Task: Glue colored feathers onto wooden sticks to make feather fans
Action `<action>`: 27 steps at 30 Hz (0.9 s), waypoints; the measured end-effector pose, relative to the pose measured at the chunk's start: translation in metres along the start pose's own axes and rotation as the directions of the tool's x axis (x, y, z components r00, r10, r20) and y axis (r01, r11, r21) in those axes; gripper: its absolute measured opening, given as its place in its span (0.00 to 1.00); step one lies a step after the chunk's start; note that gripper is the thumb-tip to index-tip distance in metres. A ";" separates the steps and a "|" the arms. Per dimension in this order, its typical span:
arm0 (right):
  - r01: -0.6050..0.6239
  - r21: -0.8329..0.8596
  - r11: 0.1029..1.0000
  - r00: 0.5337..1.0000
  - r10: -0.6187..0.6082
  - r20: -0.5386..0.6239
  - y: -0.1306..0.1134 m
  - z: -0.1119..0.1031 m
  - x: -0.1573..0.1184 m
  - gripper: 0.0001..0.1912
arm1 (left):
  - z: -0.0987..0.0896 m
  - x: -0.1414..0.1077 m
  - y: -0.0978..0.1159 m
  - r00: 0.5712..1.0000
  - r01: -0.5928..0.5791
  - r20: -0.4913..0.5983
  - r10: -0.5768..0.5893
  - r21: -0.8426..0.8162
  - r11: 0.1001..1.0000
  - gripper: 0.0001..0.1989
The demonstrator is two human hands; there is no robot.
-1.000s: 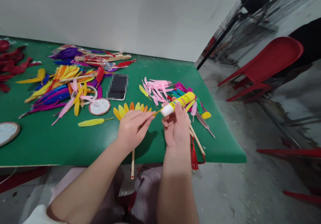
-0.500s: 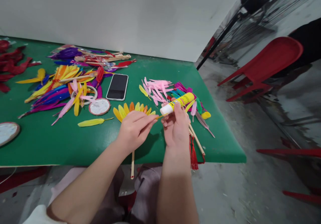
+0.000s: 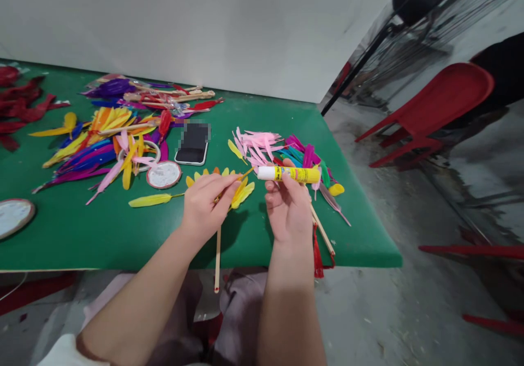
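My right hand (image 3: 289,210) grips a yellow and white glue stick (image 3: 301,175), which lies nearly level with its white end pointing left. Pinched in my left hand (image 3: 207,205) is a thin yellow-orange feather quill (image 3: 247,172), its tip close to the white end of the glue stick; most of that feather is hidden by the hand. Beneath my left hand rests a fan of yellow and orange feathers (image 3: 244,194), partly covered, with a wooden handle (image 3: 218,259) reaching past the table's front edge. A loose yellow feather (image 3: 150,200) lies left of it.
The green table (image 3: 106,235) carries a phone (image 3: 192,145), pink feathers (image 3: 257,143), mixed colourful feathers (image 3: 88,155), a round white disc (image 3: 164,175) and wooden sticks with a red tassel (image 3: 317,254). A red chair (image 3: 448,101) stands at the right.
The glue stick has turned from a slant to nearly level. My left hand has shifted slightly left and up with the quill, uncovering more of the fan's right side.
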State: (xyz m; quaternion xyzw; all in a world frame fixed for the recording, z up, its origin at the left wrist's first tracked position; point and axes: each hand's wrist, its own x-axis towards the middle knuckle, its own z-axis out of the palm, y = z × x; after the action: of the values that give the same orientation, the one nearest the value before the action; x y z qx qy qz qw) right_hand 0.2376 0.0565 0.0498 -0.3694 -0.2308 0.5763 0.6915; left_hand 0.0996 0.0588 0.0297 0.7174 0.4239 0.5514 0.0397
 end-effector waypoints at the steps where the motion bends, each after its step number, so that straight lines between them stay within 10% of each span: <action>1: -0.006 -0.012 1.000 1.000 0.006 0.014 -0.001 0.000 -0.001 0.19 | -0.001 0.001 0.000 1.000 0.003 0.000 -0.003 0.008 1.000 0.07; 27: 0.098 -0.095 0.991 0.994 -0.101 -0.032 0.004 -0.001 0.003 0.13 | 0.005 -0.006 0.007 0.994 -0.076 0.070 0.081 -0.070 0.995 0.08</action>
State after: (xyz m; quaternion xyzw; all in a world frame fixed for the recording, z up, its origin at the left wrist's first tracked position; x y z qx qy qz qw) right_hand 0.2369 0.0595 0.0458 -0.3998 -0.2627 0.5227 0.7056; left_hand 0.1071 0.0527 0.0272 0.7513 0.3750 0.5401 0.0572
